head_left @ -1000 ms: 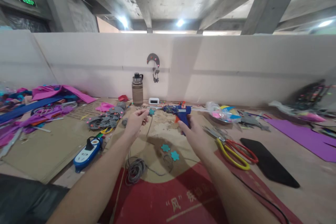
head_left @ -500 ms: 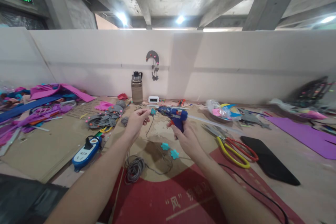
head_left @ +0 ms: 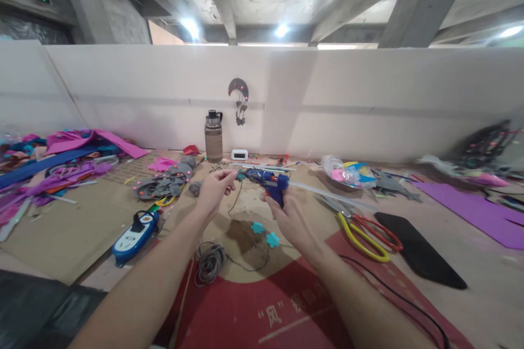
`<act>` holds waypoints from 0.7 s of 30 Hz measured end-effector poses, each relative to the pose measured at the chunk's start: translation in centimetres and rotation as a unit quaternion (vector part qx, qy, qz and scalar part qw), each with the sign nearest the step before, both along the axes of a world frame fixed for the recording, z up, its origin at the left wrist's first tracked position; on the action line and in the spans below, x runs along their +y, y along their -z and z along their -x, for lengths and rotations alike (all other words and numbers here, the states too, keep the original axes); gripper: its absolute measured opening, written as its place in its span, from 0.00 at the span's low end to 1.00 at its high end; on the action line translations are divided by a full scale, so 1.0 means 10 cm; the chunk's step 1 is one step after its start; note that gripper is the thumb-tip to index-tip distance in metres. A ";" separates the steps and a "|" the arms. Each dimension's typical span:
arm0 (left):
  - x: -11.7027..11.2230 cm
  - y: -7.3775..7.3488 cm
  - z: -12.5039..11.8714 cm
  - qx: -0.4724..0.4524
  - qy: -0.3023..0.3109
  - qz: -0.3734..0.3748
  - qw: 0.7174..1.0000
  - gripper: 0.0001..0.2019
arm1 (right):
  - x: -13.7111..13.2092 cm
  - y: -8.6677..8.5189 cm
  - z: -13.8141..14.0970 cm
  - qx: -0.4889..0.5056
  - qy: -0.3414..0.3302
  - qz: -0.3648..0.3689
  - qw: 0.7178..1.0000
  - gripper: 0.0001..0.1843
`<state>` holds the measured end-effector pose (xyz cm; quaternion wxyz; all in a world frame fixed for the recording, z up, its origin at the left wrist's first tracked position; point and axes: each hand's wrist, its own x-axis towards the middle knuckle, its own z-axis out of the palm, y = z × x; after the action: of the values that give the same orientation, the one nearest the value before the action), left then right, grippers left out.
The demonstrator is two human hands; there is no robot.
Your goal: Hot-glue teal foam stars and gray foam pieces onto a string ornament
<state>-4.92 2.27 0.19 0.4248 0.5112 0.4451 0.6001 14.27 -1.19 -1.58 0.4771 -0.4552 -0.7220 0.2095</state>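
Note:
A blue hot glue gun (head_left: 275, 184) is gripped in my right hand (head_left: 291, 217), its nozzle pointing left and a long clear glue stick (head_left: 327, 194) sticking out of its back. Between the thumb and fingers of my left hand (head_left: 216, 191) is a small teal felt star (head_left: 240, 175), right at the nozzle; whether they touch I cannot tell. Grey cord (head_left: 234, 208) hangs from near that star. Below, two turquoise stars (head_left: 265, 233) lie on the cardboard along the cord, beside a coil of grey cord (head_left: 210, 264).
To the right lie scissors with red and yellow handles (head_left: 366, 234), a black phone-like slab (head_left: 421, 248) and purple felt (head_left: 475, 212). On the left are a power strip (head_left: 136, 237), grey felt pieces (head_left: 164, 184) and piled felt scraps (head_left: 65, 163). A bottle (head_left: 213, 139) stands behind.
My right hand has shifted the glue gun slightly left and down, levelling it so the nozzle now overlaps the teal star. My left hand has barely moved.

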 end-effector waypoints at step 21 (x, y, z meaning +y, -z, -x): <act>-0.01 0.01 0.00 0.018 -0.014 -0.009 1.000 0.16 | -0.01 0.01 0.01 0.009 0.005 -0.008 1.000 0.19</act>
<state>-4.89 2.21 0.12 0.4036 0.5198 0.4544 0.6004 14.18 -1.25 -1.68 0.4882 -0.4531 -0.7169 0.2059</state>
